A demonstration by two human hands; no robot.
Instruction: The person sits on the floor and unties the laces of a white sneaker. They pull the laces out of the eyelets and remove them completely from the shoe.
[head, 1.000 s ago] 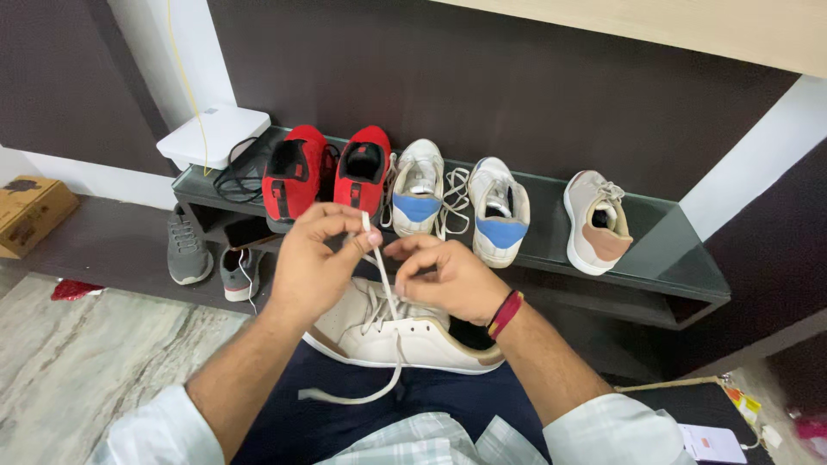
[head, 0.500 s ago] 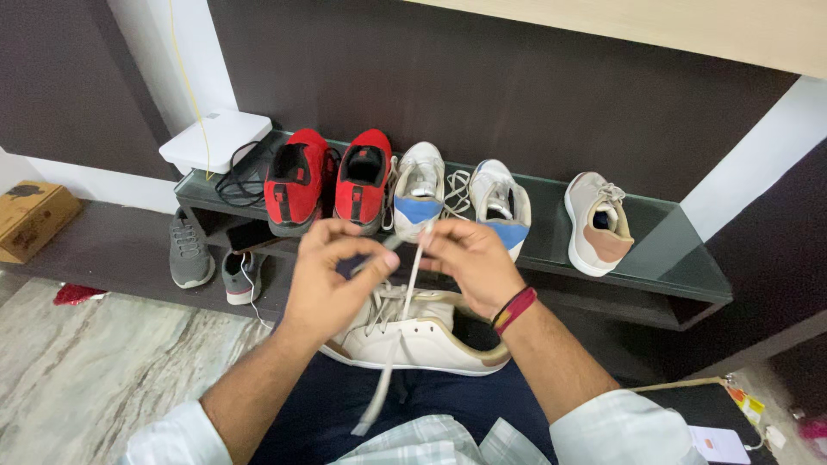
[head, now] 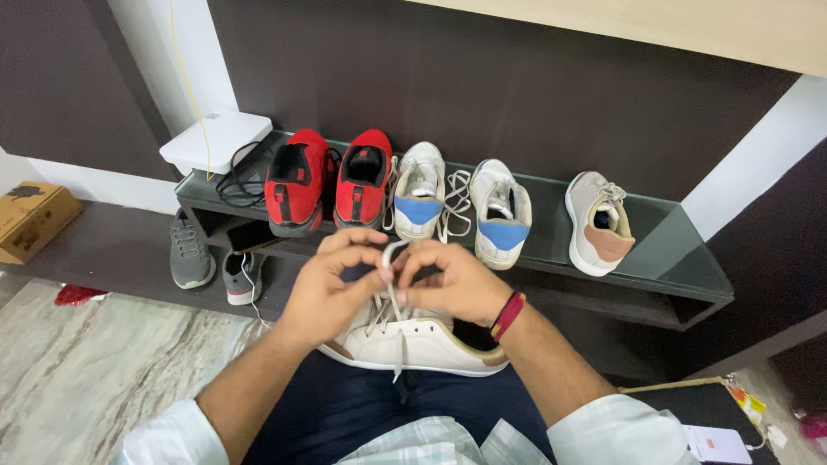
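Observation:
A cream sneaker (head: pixel 413 343) with a tan heel lies on my lap, toe to the left. My left hand (head: pixel 332 280) and my right hand (head: pixel 450 280) meet just above its laces. Both pinch the white shoelace (head: pixel 390 258), which arcs in a small loop between my fingertips. One loose lace end (head: pixel 400 357) hangs down over the shoe's side. A red band sits on my right wrist.
A dark glass shelf (head: pixel 672 250) holds a red pair (head: pixel 327 176), a white-and-blue pair (head: pixel 457 202) and a single cream sneaker (head: pixel 597 220). A white box (head: pixel 215 138) with cables sits at its left end. Grey shoes (head: pixel 189 250) rest lower left; a cardboard box (head: pixel 30 215) far left.
My hands dropped lower and came together over the shoe. The lace, pulled up straight before, is now bent into a small loop, and the hanging end is shorter.

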